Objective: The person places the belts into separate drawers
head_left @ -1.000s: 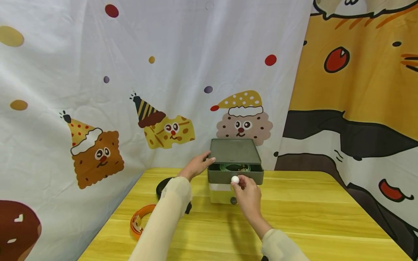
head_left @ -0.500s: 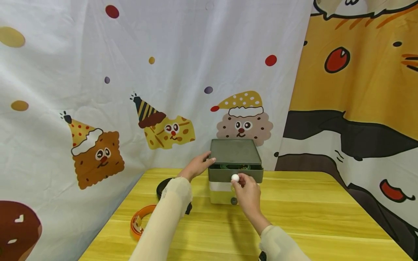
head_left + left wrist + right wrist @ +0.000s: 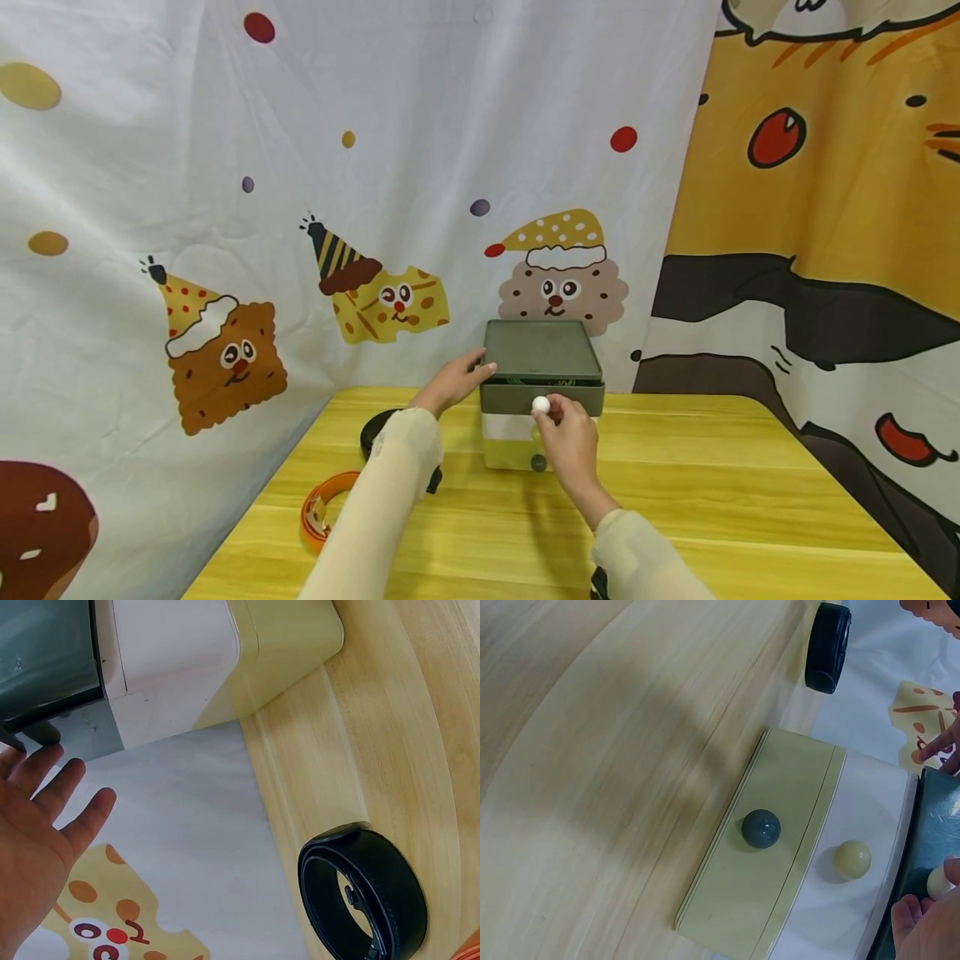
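Observation:
A small drawer cabinet (image 3: 540, 346) stands at the back of the table, with a grey-green top, a white middle and a yellow base. My right hand (image 3: 572, 437) pinches the round white knob (image 3: 541, 405) of the grey-green top drawer (image 3: 498, 400), which sticks out slightly with a narrow gap above its front. Something green shows in that gap. My left hand (image 3: 453, 381) rests against the cabinet's upper left side, fingers spread and thumb at the top edge. Below, the white drawer has a pale yellow knob (image 3: 853, 859) and the yellow one a grey knob (image 3: 760, 829).
A coiled black belt (image 3: 394, 885) lies on the wooden table (image 3: 712, 483) left of the cabinet, partly behind my left sleeve. Nearer the front left is a coiled orange belt (image 3: 309, 535). A curtain (image 3: 420, 100) printed with cartoon figures hangs right behind the table.
The top drawer has slid inward, with my right hand on its knob moving with it; the gap showing the green contents has narrowed. My left hand has stayed in place.

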Available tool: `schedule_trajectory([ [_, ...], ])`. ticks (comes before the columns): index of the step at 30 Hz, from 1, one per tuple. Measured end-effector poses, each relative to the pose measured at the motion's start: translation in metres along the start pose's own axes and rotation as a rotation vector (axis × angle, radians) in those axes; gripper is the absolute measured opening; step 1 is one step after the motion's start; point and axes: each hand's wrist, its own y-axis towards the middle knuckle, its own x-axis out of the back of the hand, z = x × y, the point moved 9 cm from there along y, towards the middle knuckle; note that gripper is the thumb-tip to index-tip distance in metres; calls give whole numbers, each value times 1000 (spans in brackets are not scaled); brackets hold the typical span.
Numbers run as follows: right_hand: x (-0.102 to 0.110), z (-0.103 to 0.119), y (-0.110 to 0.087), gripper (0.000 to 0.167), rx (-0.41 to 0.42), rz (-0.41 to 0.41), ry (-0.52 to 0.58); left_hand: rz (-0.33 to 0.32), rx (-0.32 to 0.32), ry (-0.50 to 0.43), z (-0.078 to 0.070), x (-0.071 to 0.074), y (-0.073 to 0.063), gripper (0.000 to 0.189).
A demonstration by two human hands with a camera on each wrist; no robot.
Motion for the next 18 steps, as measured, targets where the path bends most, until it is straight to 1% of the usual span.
schedule_trajectory([
  [18, -3, 0, 8, 27, 33, -30, -12, -5, 1, 2, 1, 0, 1, 68],
])
